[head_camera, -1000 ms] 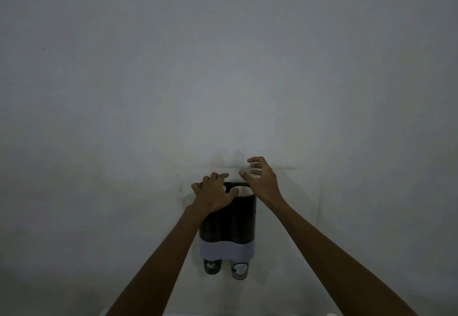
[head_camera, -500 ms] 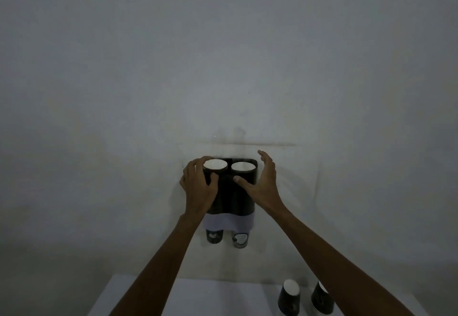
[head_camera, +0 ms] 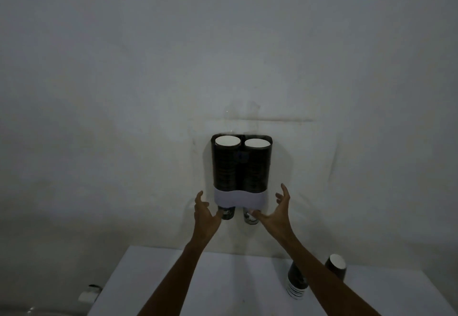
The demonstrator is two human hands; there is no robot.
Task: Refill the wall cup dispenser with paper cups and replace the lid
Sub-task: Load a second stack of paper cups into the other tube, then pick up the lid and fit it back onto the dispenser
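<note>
Flanking dispenser (head_camera: 241, 167) base: left hand (head_camera: 205, 212) & right hand (head_camera: 277, 212), each grip spread, empty.

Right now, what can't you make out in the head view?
- Lid: not visible anywhere; the dispenser top is open, showing two white cup tops.
- Print on the cups below the dispenser: too dim, partly behind the left hand and right hand.
- Cup stack on the table: partly hidden by the right forearm.
- Object at the table's left edge: too dark to identify.
</note>
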